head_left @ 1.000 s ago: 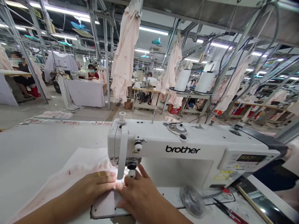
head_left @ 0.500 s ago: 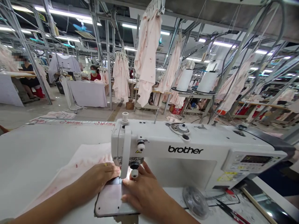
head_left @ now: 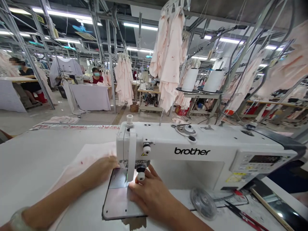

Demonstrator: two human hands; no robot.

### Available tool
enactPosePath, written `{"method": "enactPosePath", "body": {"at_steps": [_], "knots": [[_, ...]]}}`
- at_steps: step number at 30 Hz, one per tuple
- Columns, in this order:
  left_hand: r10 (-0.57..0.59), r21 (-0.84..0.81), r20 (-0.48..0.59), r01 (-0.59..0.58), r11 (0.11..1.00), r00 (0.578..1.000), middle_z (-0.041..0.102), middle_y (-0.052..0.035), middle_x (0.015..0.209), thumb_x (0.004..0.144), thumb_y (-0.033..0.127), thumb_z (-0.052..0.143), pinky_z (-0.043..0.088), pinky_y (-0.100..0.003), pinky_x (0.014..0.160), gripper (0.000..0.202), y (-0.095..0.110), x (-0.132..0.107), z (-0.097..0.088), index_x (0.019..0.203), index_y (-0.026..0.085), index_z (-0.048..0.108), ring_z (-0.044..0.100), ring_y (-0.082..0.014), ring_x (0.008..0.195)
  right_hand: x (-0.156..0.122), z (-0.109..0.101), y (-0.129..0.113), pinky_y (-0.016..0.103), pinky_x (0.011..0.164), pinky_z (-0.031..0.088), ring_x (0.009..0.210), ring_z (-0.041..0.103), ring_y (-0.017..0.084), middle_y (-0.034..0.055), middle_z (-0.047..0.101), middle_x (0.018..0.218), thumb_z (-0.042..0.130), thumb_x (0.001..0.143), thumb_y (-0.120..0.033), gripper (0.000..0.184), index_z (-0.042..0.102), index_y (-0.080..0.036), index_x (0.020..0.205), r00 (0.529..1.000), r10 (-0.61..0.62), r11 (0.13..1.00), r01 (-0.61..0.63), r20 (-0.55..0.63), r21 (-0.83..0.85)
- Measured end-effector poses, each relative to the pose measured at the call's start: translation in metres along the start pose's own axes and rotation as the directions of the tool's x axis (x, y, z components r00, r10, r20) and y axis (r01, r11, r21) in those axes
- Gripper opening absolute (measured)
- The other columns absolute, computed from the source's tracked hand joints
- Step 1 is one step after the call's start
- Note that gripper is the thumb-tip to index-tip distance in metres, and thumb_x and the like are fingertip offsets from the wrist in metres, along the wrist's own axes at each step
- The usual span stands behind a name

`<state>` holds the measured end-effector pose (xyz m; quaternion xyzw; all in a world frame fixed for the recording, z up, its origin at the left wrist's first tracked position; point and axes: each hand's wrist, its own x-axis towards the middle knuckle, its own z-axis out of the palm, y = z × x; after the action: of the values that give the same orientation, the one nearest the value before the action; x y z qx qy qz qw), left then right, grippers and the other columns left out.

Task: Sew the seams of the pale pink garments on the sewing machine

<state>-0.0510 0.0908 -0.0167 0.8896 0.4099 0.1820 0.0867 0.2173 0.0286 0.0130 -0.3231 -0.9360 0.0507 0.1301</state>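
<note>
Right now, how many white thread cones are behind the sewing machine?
2: the left thread cone and the right thread cone, upright side by side on a stand. More may be hidden.

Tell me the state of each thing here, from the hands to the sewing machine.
Left hand: resting on the pink fabric.
Right hand: flat on the metal plate.
Pink fabric: lying flat on the table.
Sewing machine: upright, beside the hands.
Thread cones: upright on their stand.
Hanging garments: suspended overhead.
</note>
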Motion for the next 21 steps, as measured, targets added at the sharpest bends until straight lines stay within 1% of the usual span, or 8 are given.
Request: {"method": "enactPosePath", "body": {"at_steps": [2,4,7,10,13,15,18,21], "knots": [[-0.107,0.012,-0.027,0.107,0.994,0.994,0.074,-0.0067,0.094,0.088,0.013,0.036,0.051,-0.033,0.092,0.036,-0.023,0.013,-0.016,0.093,0.019,0.071,0.067,-0.0214,0.096,0.000,0.002,0.001,0.034,0.110,0.018,0.105,0.050,0.018,0.0007,0.062,0.093,0.050,0.099,-0.032,0.011,0.056,-0.023,0.095,1.000,0.003,1.000,-0.003,-0.008,0.011],[-0.209,0.017,-0.045,0.210,0.978,0.977,0.073,-0.0076,0.097,0.087,0.015,0.036,0.050,-0.035,0.094,0.036,-0.043,0.021,-0.034,0.100,0.017,0.070,0.067,-0.0231,0.098,0.000,0.005,0.002,0.033,0.108,0.020,0.105,0.051,0.018,0.0006,0.063,0.093,0.051,0.098,-0.031,0.010,0.056,-0.023,0.094,1.000,0.005,1.000,-0.004,-0.025,0.019],[-0.312,0.015,-0.044,0.313,0.950,0.949,0.070,-0.0083,0.115,0.085,0.024,0.044,0.047,-0.037,0.099,0.037,-0.049,0.014,-0.053,0.114,0.017,0.066,0.062,-0.0257,0.110,-0.002,0.010,0.005,0.033,0.108,0.020,0.103,0.052,0.018,0.0003,0.064,0.094,0.052,0.097,-0.029,0.009,0.056,-0.023,0.093,0.997,-0.012,0.999,0.015,-0.071,0.036],[-0.341,-0.009,0.008,0.341,0.940,0.940,0.062,-0.0071,0.129,0.089,0.037,0.048,0.047,-0.034,0.098,0.039,-0.020,-0.014,-0.056,0.122,0.021,0.062,0.058,-0.0250,0.117,-0.004,0.012,0.003,0.035,0.110,0.017,0.098,0.054,0.017,-0.0003,0.066,0.093,0.054,0.096,-0.027,0.006,0.058,-0.023,0.098,0.988,-0.067,0.996,0.074,-0.141,0.040],[-0.272,-0.141,0.183,0.299,0.944,0.945,0.065,-0.0033,0.115,0.089,0.037,0.053,0.049,-0.029,0.089,0.028,0.026,-0.044,-0.042,0.112,0.024,0.062,0.062,-0.0198,0.104,-0.005,0.013,-0.003,0.036,0.107,0.023,0.088,0.056,0.016,0.0006,0.067,0.091,0.053,0.097,-0.026,0.010,0.059,-0.021,0.104,0.961,-0.163,0.986,0.168,-0.225,0.004],[-0.236,-0.195,0.234,0.283,0.939,0.943,0.064,-0.0015,0.100,0.086,0.029,0.055,0.047,-0.027,0.083,0.011,0.052,-0.055,-0.029,0.093,0.022,0.061,0.060,-0.0178,0.093,-0.006,0.014,-0.009,0.037,0.101,0.029,0.083,0.055,0.016,0.0010,0.067,0.086,0.051,0.097,-0.026,0.011,0.059,-0.020,0.103,0.937,-0.229,0.972,0.233,-0.264,-0.015],[-0.291,-0.197,0.196,0.329,0.924,0.936,0.060,-0.0004,0.084,0.086,0.025,0.051,0.043,-0.027,0.074,0.012,0.075,-0.053,-0.011,0.076,0.020,0.053,0.057,-0.0171,0.081,-0.006,0.016,-0.016,0.037,0.095,0.033,0.080,0.054,0.017,0.0008,0.067,0.081,0.049,0.098,-0.025,0.016,0.057,-0.019,0.110,0.912,-0.301,0.952,0.307,-0.280,-0.025],[-0.360,-0.202,0.170,0.390,0.898,0.917,0.061,0.0010,0.076,0.087,0.028,0.050,0.040,-0.027,0.067,0.015,0.084,-0.037,-0.002,0.074,0.020,0.053,0.056,-0.0171,0.074,-0.005,0.014,-0.018,0.036,0.093,0.035,0.080,0.053,0.018,0.0019,0.067,0.084,0.049,0.098,-0.026,0.017,0.057,-0.018,0.110,0.928,-0.299,0.954,0.298,-0.222,-0.038]]}}
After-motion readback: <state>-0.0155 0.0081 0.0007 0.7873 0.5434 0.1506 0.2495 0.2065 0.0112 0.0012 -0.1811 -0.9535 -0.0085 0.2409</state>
